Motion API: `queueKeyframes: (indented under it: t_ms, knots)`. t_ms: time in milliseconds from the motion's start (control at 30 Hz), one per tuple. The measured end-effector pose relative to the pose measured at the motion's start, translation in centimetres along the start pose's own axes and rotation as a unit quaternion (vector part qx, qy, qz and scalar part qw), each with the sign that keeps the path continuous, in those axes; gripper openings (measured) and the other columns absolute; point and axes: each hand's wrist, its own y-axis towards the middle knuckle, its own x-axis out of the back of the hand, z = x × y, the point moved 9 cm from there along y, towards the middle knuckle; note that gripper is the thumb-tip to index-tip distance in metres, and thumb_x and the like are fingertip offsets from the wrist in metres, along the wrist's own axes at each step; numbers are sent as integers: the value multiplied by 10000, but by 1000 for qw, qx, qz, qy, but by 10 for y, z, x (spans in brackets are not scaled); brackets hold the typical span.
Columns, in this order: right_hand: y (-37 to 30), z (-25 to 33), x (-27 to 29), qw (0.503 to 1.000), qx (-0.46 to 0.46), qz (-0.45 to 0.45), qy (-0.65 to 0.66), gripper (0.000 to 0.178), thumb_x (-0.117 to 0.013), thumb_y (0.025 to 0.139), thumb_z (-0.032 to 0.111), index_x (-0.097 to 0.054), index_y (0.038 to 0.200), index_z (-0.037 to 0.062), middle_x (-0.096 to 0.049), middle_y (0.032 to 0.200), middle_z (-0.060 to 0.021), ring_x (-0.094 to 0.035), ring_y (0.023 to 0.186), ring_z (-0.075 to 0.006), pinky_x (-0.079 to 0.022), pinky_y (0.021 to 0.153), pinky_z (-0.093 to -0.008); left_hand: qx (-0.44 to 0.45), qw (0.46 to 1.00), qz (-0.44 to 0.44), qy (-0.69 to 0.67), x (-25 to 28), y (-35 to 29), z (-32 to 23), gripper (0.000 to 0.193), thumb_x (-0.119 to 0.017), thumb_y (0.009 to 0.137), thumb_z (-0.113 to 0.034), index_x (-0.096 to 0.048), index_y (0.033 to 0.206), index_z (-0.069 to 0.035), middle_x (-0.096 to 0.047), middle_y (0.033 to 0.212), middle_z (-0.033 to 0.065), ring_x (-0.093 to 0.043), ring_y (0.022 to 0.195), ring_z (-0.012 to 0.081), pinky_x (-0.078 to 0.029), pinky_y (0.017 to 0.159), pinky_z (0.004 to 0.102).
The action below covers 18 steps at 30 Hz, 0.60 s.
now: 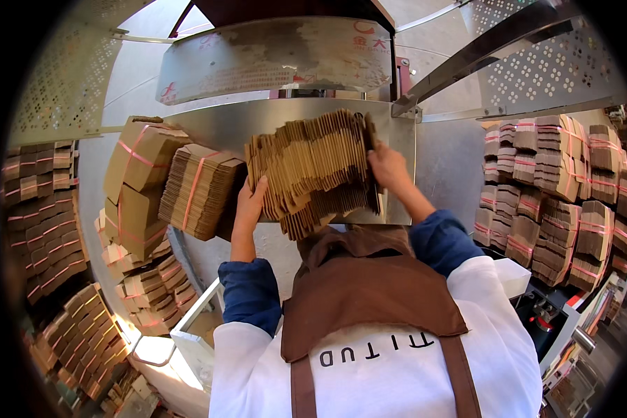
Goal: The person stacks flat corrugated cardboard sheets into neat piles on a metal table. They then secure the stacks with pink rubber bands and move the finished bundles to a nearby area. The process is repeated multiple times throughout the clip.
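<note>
A loose, uneven row of flat brown cardboard pieces (312,161) stands on edge at the near side of the metal table (223,120). My left hand (251,202) presses against its left end, thumb up over the edge. At the right end my right hand (389,167) is closed round the outermost pieces, so the row is held between both hands. No strap shows around this row. Just left of my left hand sits a cardboard bundle (194,189) tied with a pink strap.
Larger strapped bundles (141,157) are piled at the table's left. Tall stacks of strapped cardboard (547,184) stand on the right, with more stacks (45,216) at far left. Behind the table is a machine with a metal panel (272,59); a dark metal arm (481,56) slants at upper right.
</note>
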Motion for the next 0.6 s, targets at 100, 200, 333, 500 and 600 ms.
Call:
queueKeyframes:
  t_ms: [100,200,333,500,600]
  knots:
    - [-3,4,11,998,-29,24,55,448,-455,958,421,-542,1051,-9,-634,924,-297,-574,904,-506,-448,803,-531,2,1000,-16,0,-10,-1,-2,469,-544,973,-306,-500,1320,8,-616,1208,136,-573,1109,197,-434,932,322]
    - [10,-31,13,989,-11,77,126,550,-412,972,498,-535,1107,-21,-607,1025,-315,-555,998,-492,-439,867,-487,-1,991,32,127,-48,10,-12,567,-557,963,-352,-422,1400,-17,-585,1272,150,-546,1170,220,-417,973,335]
    - [19,-56,28,969,-21,131,210,672,-449,952,575,-483,1308,6,-593,1211,-215,-547,1170,-314,-396,996,-366,18,991,133,-2,-90,5,-10,866,-696,855,-427,-251,1489,-38,-522,1366,153,-496,1260,264,-400,1015,359]
    - [23,-46,24,950,-44,203,233,695,-583,924,485,-385,1418,39,-576,1277,-156,-526,1193,-231,-370,1038,-338,-89,966,239,32,-102,-9,1,1350,-904,530,-461,-83,1523,-60,-312,1514,159,-327,1391,298,-327,1106,398]
    - [23,-40,21,947,-56,196,249,673,-586,930,453,-388,1414,29,-571,1282,-135,-515,1196,-212,-381,1024,-327,-153,958,221,100,-117,2,12,1437,-932,441,-462,-75,1523,-62,-207,1547,178,-231,1429,331,-268,1147,423]
